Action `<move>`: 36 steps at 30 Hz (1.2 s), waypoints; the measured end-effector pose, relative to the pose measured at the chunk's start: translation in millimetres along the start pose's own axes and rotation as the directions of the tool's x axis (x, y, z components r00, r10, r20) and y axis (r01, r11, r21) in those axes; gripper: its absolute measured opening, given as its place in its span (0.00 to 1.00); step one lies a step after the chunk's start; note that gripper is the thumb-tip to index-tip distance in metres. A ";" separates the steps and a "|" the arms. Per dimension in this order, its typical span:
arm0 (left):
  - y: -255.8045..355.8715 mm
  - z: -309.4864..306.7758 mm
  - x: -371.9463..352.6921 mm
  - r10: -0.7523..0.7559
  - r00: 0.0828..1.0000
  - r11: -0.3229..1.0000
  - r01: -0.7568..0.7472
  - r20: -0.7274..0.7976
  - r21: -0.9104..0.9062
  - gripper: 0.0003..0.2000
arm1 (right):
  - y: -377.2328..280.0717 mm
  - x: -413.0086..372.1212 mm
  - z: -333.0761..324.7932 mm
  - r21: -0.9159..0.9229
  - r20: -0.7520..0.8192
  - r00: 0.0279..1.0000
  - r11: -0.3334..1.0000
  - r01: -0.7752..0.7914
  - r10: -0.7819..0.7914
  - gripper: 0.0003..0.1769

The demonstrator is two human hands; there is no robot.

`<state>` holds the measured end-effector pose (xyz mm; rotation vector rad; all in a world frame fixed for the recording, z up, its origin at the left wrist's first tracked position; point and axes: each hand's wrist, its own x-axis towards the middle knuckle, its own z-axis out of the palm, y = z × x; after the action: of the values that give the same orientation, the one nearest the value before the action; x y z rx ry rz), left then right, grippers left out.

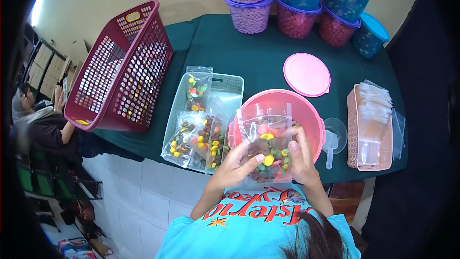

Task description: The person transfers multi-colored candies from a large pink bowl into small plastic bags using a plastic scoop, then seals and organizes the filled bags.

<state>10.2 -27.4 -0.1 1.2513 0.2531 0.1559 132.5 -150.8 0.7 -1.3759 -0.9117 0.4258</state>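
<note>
1. The left hand [235,164] is closed around the left side of a clear plastic bag [267,149], its thumb laid across the front
2. The right hand [303,156] grips the bag's right edge with bent fingers — neither hand is free
3. The bag is between the two hands, above the near side of a pink plastic tub [314,123]; brown, yellow, green and red disc-shaped sweets [268,160] bulge its lower part, while its top end, with fewer sweets, reaches farther out than the hands; whether the mouth is sealed cannot be told
4. Good handling here probably means light, even pressure from both sides, thumbs on plastic rather than pressing into the sweets, and the top end kept higher — held over the tub, anything spilled should drop back in
5. Just left of the left hand, a pale green tray [229,84] carries filled bags [182,140]
6. Right of the right hand, a scoop with a white handle [329,158] is nearest; farther right, a pale pink basket [376,164] holds empty clear bags [374,106]
7. Beyond the right hand, past the tub, lies a round pink lid [306,74]
</note>
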 end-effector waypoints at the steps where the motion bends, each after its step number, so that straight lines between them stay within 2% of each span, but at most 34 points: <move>1: -3.1 2.9 0.6 0.063 0.997 0.998 -0.064 -0.052 -0.013 0.27 | -0.6 0.7 2.6 0.004 0.009 1.000 1.000 0.000 0.000 0.12; 2: -5.6 5.7 1.5 0.062 0.996 0.989 -0.071 -0.071 -0.130 0.30 | -1.8 1.4 5.9 -0.005 -0.014 1.000 1.000 -0.018 0.018 0.11; 3: -8.1 6.1 0.1 0.063 0.995 0.989 -0.072 -0.075 -0.130 0.30 | -2.5 1.5 7.5 -0.013 -0.040 0.999 0.999 -0.035 0.035 0.10; 5: -12.6 7.1 -3.6 0.114 0.993 0.993 -0.114 0.024 -0.033 0.33 | 4.9 -2.9 8.3 -0.036 -0.062 0.998 0.999 0.009 -0.011 0.08; 7: 0.0 12.8 -2.5 0.088 0.996 0.996 -0.088 -0.020 -0.028 0.33 | 9.9 -5.2 9.4 -0.063 -0.088 0.995 0.997 0.050 -0.056 0.07; 9: 6.7 11.9 -0.9 -0.117 0.993 0.993 0.116 -0.009 -0.025 0.28 | 11.0 -5.9 10.3 -0.042 -0.157 0.981 0.993 0.112 -0.117 0.06; 10: 7.0 12.5 -0.6 -0.119 0.993 0.993 0.119 0.002 -0.022 0.28 | 10.4 -7.2 9.8 -0.046 -0.168 0.979 0.993 0.112 -0.118 0.06; 12: 6.9 13.2 -0.8 -0.119 0.992 0.991 0.115 -0.051 -0.068 0.24 | 8.6 -10.2 9.3 -0.012 -0.205 0.974 0.996 0.094 -0.094 0.06; 16: 3.0 7.6 0.4 -0.074 0.997 0.997 0.074 0.023 -0.037 0.23 | 5.3 -16.0 9.5 -0.055 -0.240 0.960 0.989 0.139 -0.148 0.06; 18: 1.4 4.8 0.5 0.040 0.999 0.991 -0.043 0.030 0.124 0.19 | 4.0 -20.3 9.4 -0.041 -0.207 0.971 0.993 0.112 -0.118 0.07; 19: 2.8 4.9 1.7 0.035 0.998 0.991 -0.041 0.046 0.127 0.19 | 3.2 -22.5 9.5 -0.047 -0.222 0.968 0.993 0.111 -0.119 0.07; 22: 5.9 8.6 4.8 -0.019 0.996 0.996 0.012 0.089 0.084 0.20 | 2.1 -26.4 11.9 -0.020 -0.220 0.972 0.996 0.082 -0.085 0.08; 24: 3.9 13.6 5.6 -0.091 0.995 0.993 0.094 0.042 -0.075 0.20 | 2.4 -23.9 15.9 0.113 -0.295 0.954 0.989 0.095 -0.058 0.12; 25: 1.2 10.6 5.3 -0.091 0.995 0.993 0.094 0.047 -0.073 0.20 | 0.5 -22.7 15.6 0.111 -0.299 0.952 0.989 0.096 -0.059 0.12; 27: -5.1 1.1 5.7 -0.066 0.983 0.995 0.053 0.173 0.083 0.20 | -6.8 -20.1 14.2 0.196 -0.248 0.969 0.980 0.028 0.022 0.16; 28: -2.1 0.1 5.3 -0.063 0.983 0.995 0.049 0.174 0.082 0.20 | -9.0 -19.6 13.7 0.193 -0.247 0.969 0.981 0.030 0.019 0.16; 30: 5.0 0.0 4.4 -0.074 0.981 0.977 0.036 0.177 0.209 0.19 | -12.3 -18.1 12.8 0.242 -0.141 0.990 0.970 0.005 0.030 0.17; 31: 3.6 2.3 4.1 -0.068 0.982 0.978 0.031 0.174 0.207 0.19 | -13.3 -17.3 13.7 0.240 -0.135 0.990 0.971 0.007 0.027 0.17; 33: -1.8 9.1 2.1 -0.077 0.990 0.995 0.083 0.120 -0.052 0.20 | -14.7 -17.2 16.7 0.300 -0.131 0.990 0.954 -0.007 0.049 0.17; 34: -2.7 7.6 1.1 0.035 0.992 0.997 -0.042 0.119 0.059 0.20 | -11.4 -17.5 16.6 0.329 -0.117 0.991 0.944 -0.025 0.067 0.17; 36: -1.3 8.9 -0.9 0.024 0.996 1.000 -0.023 0.082 -0.012 0.20 | -9.2 -15.6 13.3 0.315 -0.091 0.994 0.949 -0.030 0.061 0.17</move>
<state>11.8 -36.2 1.3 1.2471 0.1662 0.1253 110.8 -155.5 4.0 -1.1168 -0.6971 0.5100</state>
